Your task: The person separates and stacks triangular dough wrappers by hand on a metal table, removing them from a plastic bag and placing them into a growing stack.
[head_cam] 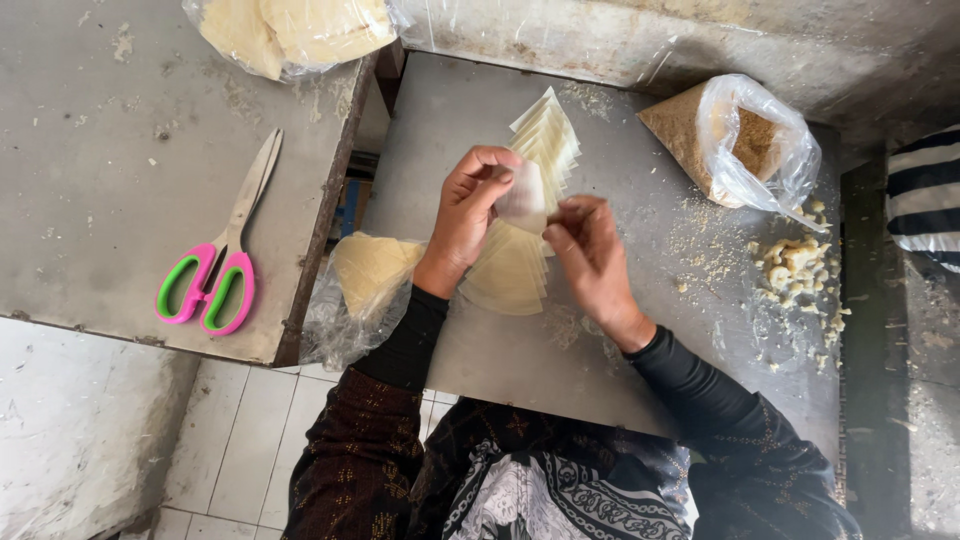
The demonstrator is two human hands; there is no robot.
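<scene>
Dark patterned sleeves (400, 440): nearest the camera, they run up from the lower edge to both hands over the grey metal table (640, 330).
Pink and green scissors (222, 255): closed, lying untouched on the grey worktop (100, 160) at far left, well apart from the hands.
Clear bag of pale wrappers (290, 30): at the top edge of that worktop, still full.
Second clear bag (365, 280): hangs in the gap between the two surfaces with pale yellow sheets inside, just beside the left wrist.
Left hand (465, 215): fingers curled closed around the left edge of one thin, translucent pastry sheet (525, 200), pinching it.
Pastry sheet: raised off the table between both hands, right over the fan; it looks unfolded and unfilled, so shaping seems barely begun on this piece.
Fan of cut wrapper sheets (515, 270): spread flat on the table under the hands, many still waiting.
Right hand (590, 250): fingertips closed lightly on the sheet's right edge.
Open plastic bag of brown crumbs (735, 140): upper right, apart from the hands.
Pale crumbly lumps (795, 268): scattered below the bag; no finished pieces show anywhere.
</scene>
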